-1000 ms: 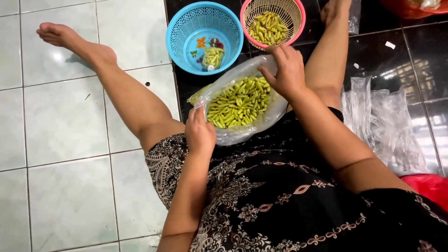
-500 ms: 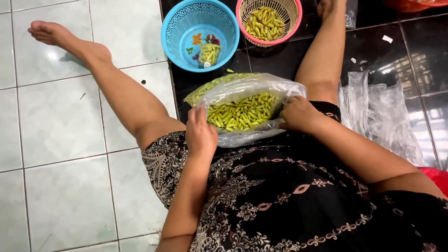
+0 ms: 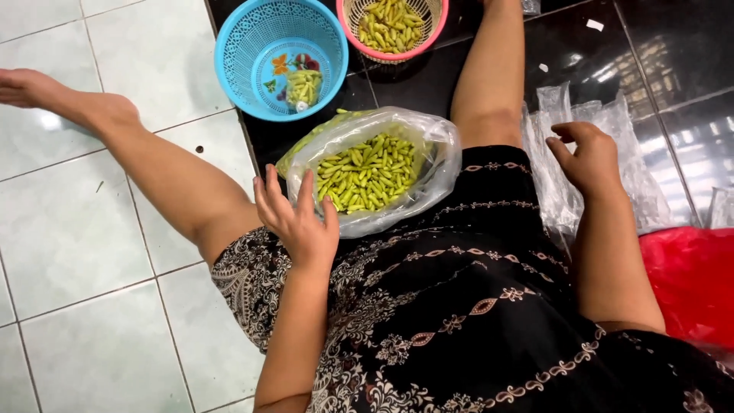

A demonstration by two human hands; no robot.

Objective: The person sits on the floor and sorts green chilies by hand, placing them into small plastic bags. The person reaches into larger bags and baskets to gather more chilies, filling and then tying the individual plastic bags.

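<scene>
While the clear bag (image 3: 375, 172) of green chilies (image 3: 367, 174) sits open in the lap, the left hand (image 3: 300, 218) rests at its near rim, fingers spread, gripping nothing. The right hand (image 3: 585, 157) hovers half-curled and empty over the pile of small clear bags (image 3: 569, 183) on the dark floor. Best to pinch just one bag off the top, and keep that rim steady.

Home floor, glossy tiled floor (image 3: 69, 229), plastic baskets (image 3: 279, 57)
</scene>
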